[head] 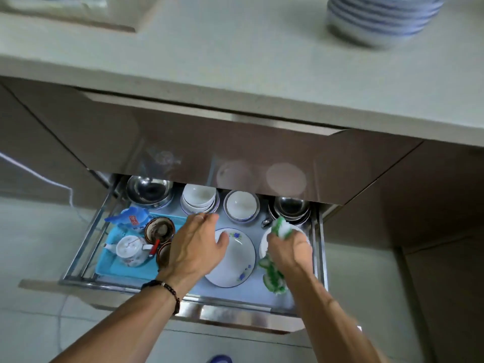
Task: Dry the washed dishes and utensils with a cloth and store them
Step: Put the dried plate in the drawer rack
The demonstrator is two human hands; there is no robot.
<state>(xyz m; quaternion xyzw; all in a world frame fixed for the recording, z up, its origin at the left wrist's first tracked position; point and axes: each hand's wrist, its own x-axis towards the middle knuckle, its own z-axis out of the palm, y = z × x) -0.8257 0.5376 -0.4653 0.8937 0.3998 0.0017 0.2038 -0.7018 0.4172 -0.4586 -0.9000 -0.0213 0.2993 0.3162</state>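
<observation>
Steel rails frame a pulled-out drawer (86, 226) below a pale surface (235, 61), and both hands reach down into it. The left hand (196, 247) lies with fingers relaxed and spread, its thumb resting on the rim of a white plate with blue flowers (237, 260) that sits flat on the drawer floor; the grip here is wide and holds nothing closed. The right hand (290, 247) has its grip curled round a green and white cloth (275, 279), which bunches out above and below the fist, over a second white plate (264, 242) at the drawer's right side; whether the hand also holds that plate cannot be told. Behind the plates stand two stacks of white bowls (200, 200) (241, 205), with steel bowls at the back left (149, 189) and back right (292, 206). A blue tray (115, 268) on the left carries a white teapot (129, 251) and brown cups (159, 229). On the surface above, a blurred stack of blue-rimmed bowls (379, 17) stands at the far right.
</observation>
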